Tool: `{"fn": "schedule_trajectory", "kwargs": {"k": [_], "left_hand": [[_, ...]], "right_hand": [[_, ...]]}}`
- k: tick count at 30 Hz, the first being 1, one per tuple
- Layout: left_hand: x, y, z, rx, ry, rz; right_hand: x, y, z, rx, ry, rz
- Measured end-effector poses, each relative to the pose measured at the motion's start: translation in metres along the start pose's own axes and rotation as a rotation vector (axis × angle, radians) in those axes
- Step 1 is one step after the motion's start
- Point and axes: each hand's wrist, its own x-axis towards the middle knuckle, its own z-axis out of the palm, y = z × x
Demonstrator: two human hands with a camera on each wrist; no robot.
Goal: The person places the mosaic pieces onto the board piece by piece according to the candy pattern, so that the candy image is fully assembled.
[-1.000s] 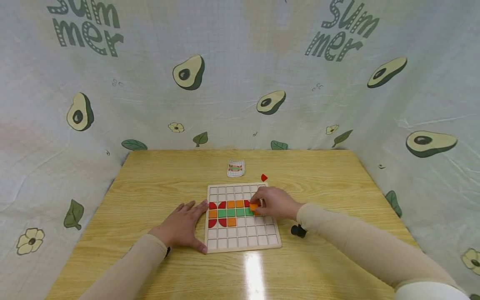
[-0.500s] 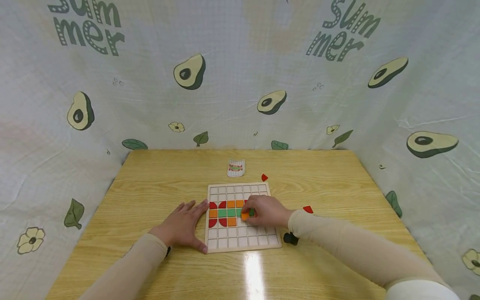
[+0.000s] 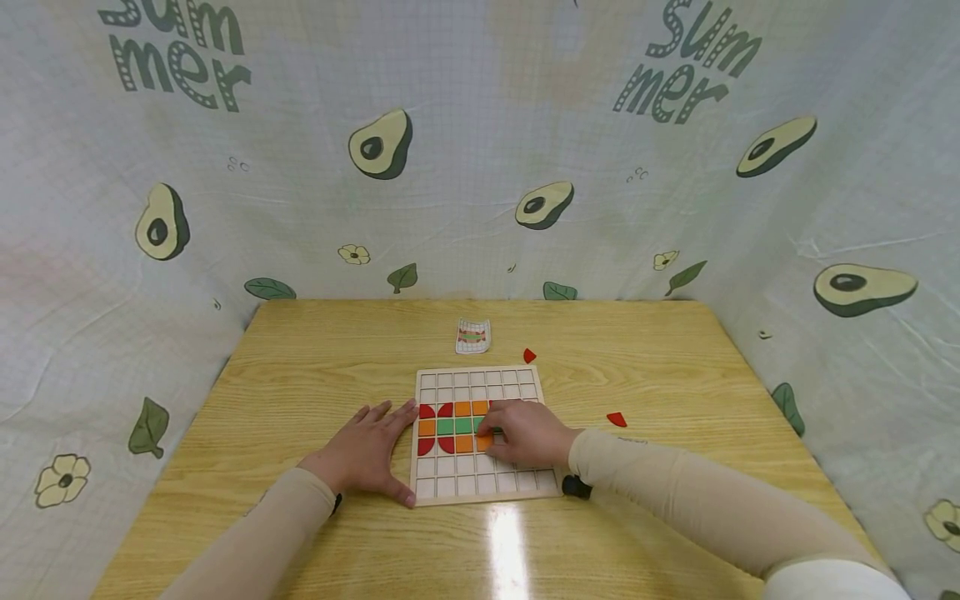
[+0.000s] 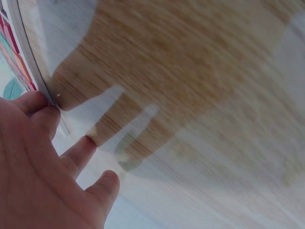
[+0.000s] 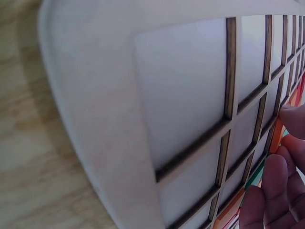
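Observation:
My left hand rests on the table with fingers spread, index finger and thumb at the left edge of the wooden grid board. In the left wrist view, its fingertips meet the board's rim. Over the middle of the board, my right hand pinches an orange square tile, right at a cell beside another orange tile. The right wrist view shows the held tile low against the grid. Green tiles form the middle row, with red quarter-circle tiles at the left. My right hand covers part of the rows.
Beyond the board lies a small pattern card. One loose red quarter-circle tile is near the board's far right corner, another to the right, close to my sleeve. A printed curtain hangs behind the wooden table.
My right hand has moved left and toward me with the orange tile, from the right end of the rows to the lower row. The right-hand red tile has come into view. My left hand stays put.

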Motion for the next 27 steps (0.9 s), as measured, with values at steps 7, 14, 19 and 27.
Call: {"fn": "schedule_trajectory", "kwargs": {"k": [7, 14, 19, 27], "left_hand": [[0.001, -0.001, 0.002, 0.004, 0.002, -0.005], [0.001, -0.001, 0.002, 0.005, -0.003, -0.013], [0.001, -0.001, 0.002, 0.006, 0.000, -0.010], [0.000, 0.000, 0.000, 0.008, -0.001, -0.005]], "right_hand": [[0.001, 0.000, 0.002, 0.001, 0.004, -0.010], [0.001, 0.001, 0.001, -0.017, -0.004, -0.012], [0.000, 0.007, -0.009, -0.011, -0.003, 0.013], [-0.003, 0.039, -0.038, -0.007, 0.033, 0.133]]}}
